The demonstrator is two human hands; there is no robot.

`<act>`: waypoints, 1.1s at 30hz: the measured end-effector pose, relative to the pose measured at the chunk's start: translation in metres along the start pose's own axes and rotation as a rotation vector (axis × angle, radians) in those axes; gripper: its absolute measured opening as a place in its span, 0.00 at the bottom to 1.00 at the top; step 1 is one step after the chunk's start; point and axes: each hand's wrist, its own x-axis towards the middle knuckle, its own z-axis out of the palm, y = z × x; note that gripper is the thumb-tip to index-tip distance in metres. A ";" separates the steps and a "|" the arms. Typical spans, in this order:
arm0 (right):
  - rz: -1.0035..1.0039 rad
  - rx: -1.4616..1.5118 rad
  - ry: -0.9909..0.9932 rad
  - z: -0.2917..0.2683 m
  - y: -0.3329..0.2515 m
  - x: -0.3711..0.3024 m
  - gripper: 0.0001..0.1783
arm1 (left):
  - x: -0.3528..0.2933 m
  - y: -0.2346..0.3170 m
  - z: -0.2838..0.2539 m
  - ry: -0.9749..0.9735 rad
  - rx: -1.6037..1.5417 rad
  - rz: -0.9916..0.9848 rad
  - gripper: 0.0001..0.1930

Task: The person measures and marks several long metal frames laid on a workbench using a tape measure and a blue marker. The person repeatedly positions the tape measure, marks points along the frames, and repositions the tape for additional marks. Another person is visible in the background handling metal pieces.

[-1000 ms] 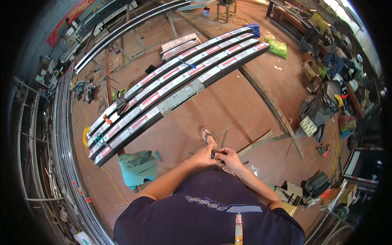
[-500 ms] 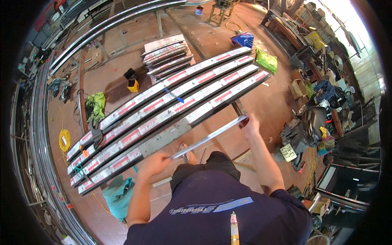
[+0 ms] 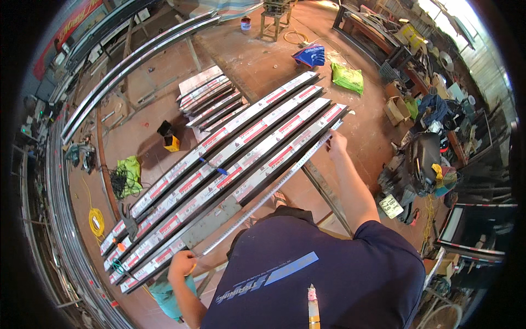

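A pale, tick-marked tape measure (image 3: 268,193) is stretched between my two hands along the near side of the profiles. My left hand (image 3: 182,265) is closed on its lower left end, beside the ends of the profiles; fingers hide what lies inside the grip. My right hand (image 3: 337,145) pinches the tape's other end at the far right tip of the nearest profile. Several long metal profiles (image 3: 246,143) with white and red film lie side by side on a slant. A grey plate (image 3: 211,223) lies along the nearest one. A blue clamp-like tool (image 3: 213,166) rests across the middle profiles.
Shorter filmed pieces (image 3: 211,96) are stacked beyond the profiles. A yellow-and-black box (image 3: 169,137), a green bag (image 3: 347,79) and a blue bag (image 3: 310,55) sit on the floor. Clutter and a black case (image 3: 423,154) line the right. Long bars (image 3: 57,203) run along the left.
My hands have moved apart, drawing out a longer stretch of tape. The right hand went forward to the profile tip; the left moved back and left. My view has shifted.
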 end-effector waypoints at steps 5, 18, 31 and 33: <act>-0.202 -0.250 -0.017 0.004 0.047 0.010 0.14 | 0.045 0.111 0.019 0.143 0.143 0.089 0.16; -0.055 -0.337 -0.037 -0.012 0.053 0.074 0.20 | 0.055 0.246 0.017 0.335 0.153 0.045 0.14; -0.191 -0.520 -0.066 0.001 0.082 0.047 0.26 | 0.060 0.211 0.010 0.356 0.102 -0.049 0.15; -0.219 -0.451 -0.062 0.000 0.080 0.052 0.25 | 0.060 0.212 0.012 0.384 0.111 -0.012 0.14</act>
